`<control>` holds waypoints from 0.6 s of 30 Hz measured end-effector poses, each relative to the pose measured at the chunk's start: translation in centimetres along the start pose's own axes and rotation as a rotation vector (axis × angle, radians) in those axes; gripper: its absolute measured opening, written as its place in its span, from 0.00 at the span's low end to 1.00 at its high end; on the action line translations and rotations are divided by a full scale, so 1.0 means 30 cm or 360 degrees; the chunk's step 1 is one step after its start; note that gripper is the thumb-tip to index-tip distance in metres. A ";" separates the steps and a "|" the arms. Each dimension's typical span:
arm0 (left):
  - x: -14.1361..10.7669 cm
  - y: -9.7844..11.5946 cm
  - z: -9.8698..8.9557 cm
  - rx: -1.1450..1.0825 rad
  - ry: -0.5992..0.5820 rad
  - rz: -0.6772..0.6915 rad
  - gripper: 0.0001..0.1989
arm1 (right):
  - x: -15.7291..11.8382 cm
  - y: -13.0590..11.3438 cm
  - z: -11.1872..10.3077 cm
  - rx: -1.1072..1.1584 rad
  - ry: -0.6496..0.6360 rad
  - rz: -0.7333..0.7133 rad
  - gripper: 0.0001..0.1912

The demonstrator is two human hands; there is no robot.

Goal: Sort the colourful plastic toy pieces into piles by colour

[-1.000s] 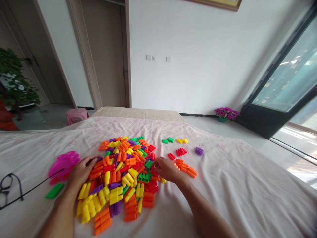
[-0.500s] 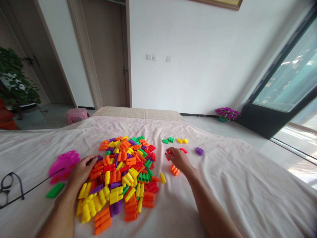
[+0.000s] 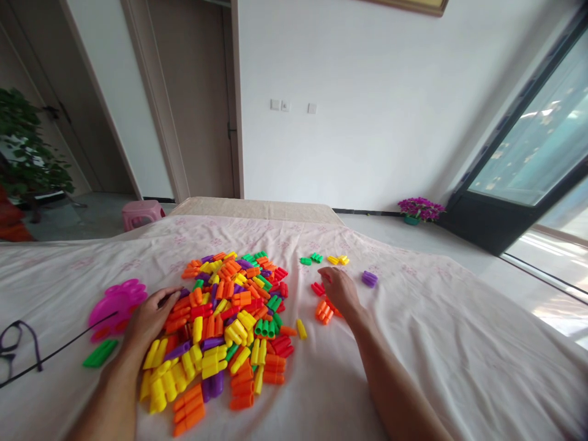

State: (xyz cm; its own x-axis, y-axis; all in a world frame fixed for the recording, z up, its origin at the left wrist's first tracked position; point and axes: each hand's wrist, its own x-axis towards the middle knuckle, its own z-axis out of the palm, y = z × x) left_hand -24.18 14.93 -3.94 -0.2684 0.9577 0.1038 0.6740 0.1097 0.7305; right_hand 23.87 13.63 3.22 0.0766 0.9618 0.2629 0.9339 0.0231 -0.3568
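A heap of plastic building blocks (image 3: 239, 300) in orange, yellow, red, green and purple lies on the cloth. My left hand (image 3: 154, 309) is at the heap's left edge, fingers curled, with a purple block (image 3: 184, 293) at its fingertips. My right hand (image 3: 340, 288) hovers right of the heap, fingers loosely extended with no block visible in them. Just below its fingertips lies a red block (image 3: 318, 288). Nearer me are orange blocks (image 3: 324, 311), partly behind the hand. Beyond are green blocks (image 3: 316, 258) and yellow blocks (image 3: 338, 260); a purple block (image 3: 370, 279) lies to the right.
The light floral cloth (image 3: 441, 331) is wrinkled. Left of my left arm lie a pink paw-shaped plate (image 3: 103, 306), a green block (image 3: 100, 353) and dark-framed glasses (image 3: 27, 334). A single yellow block (image 3: 301, 329) lies just right of the heap. A pink stool (image 3: 141, 211) stands beyond.
My right hand has moved slightly right and away from me, off the red block, which now shows on the cloth. My left hand has hardly moved.
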 end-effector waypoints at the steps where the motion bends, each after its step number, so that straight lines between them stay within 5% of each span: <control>1: 0.000 -0.001 0.000 0.0001 0.0004 0.0007 0.24 | -0.008 -0.028 0.007 0.0069 -0.0041 -0.0084 0.17; 10: 0.000 -0.004 0.003 0.0011 0.0005 0.0004 0.24 | -0.074 -0.175 0.131 0.0219 -0.0265 -0.0726 0.25; 18: 0.001 -0.004 0.002 0.0038 -0.0007 -0.0014 0.25 | -0.058 -0.191 0.148 0.0060 -0.0371 -0.0668 0.17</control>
State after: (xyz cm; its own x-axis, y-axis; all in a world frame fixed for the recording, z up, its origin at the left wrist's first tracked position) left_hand -24.24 14.97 -4.07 -0.2715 0.9578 0.0946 0.6880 0.1244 0.7150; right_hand 16.83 13.03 0.82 -0.3885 0.9028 0.1847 0.8537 0.4280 -0.2965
